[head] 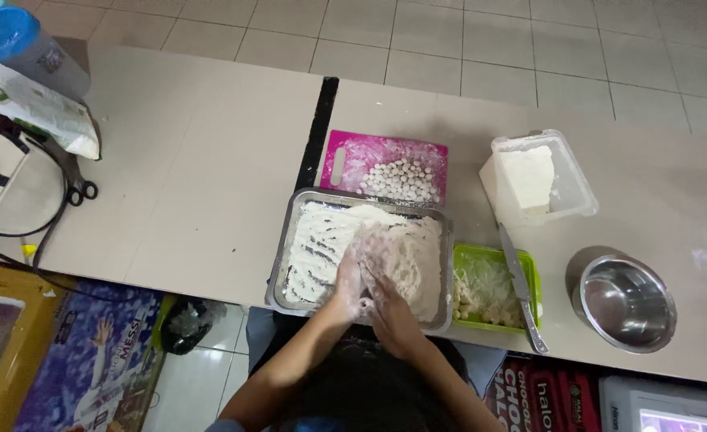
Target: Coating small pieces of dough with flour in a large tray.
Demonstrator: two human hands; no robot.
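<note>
Both flour-dusted: left hand (352, 276) and right hand (381, 280), side by side, fingers spread flat, gripping nothing, pressed on soft white dough (405, 260) inside rectangular metal tray (280, 272). Beyond fingertips: pink cutting board (339, 152) with small round white balls (401, 180). Right of fingers: green tray (534, 276), long knife (521, 292), clear plastic tub (577, 180), shiny steel bowl (627, 304).
</note>
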